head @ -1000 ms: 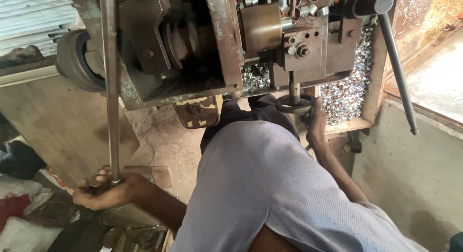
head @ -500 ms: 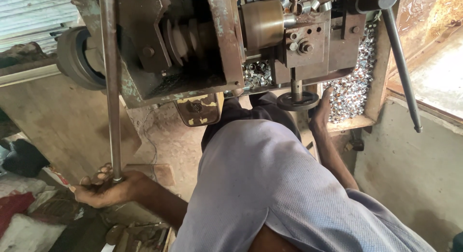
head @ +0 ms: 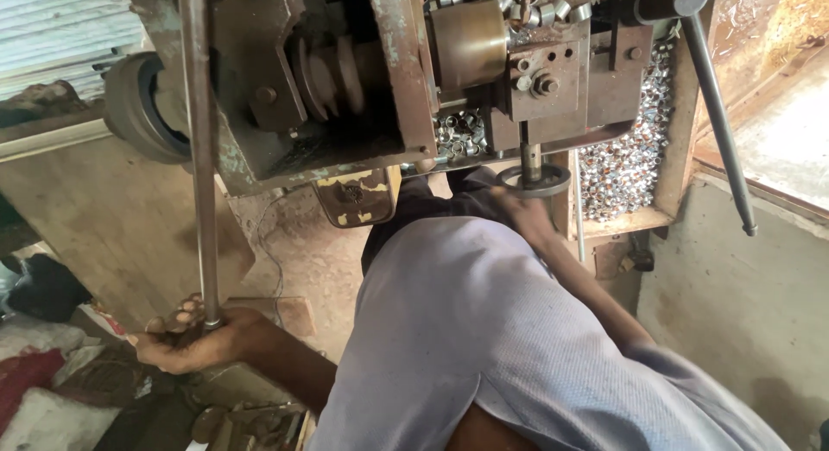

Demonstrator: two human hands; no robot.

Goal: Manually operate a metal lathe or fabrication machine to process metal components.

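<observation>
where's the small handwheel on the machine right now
In the head view the small handwheel sits right of centre, on a vertical shaft under the machine's bolted block, beside the heap of small metal rings, with the right hand touching it from below.

Long thin metal rod (head: pixel 197 149): grey, a bit rusty, stands almost straight up along front of machine, bottom end sits in curled left hand (head: pixel 186 340). Small round metal handwheel (head: pixel 535 181): dark, flat ring on short upright shaft under machine, lies level, right hand (head: pixel 523 216) touches it from below, partly hidden by shirt.
</observation>
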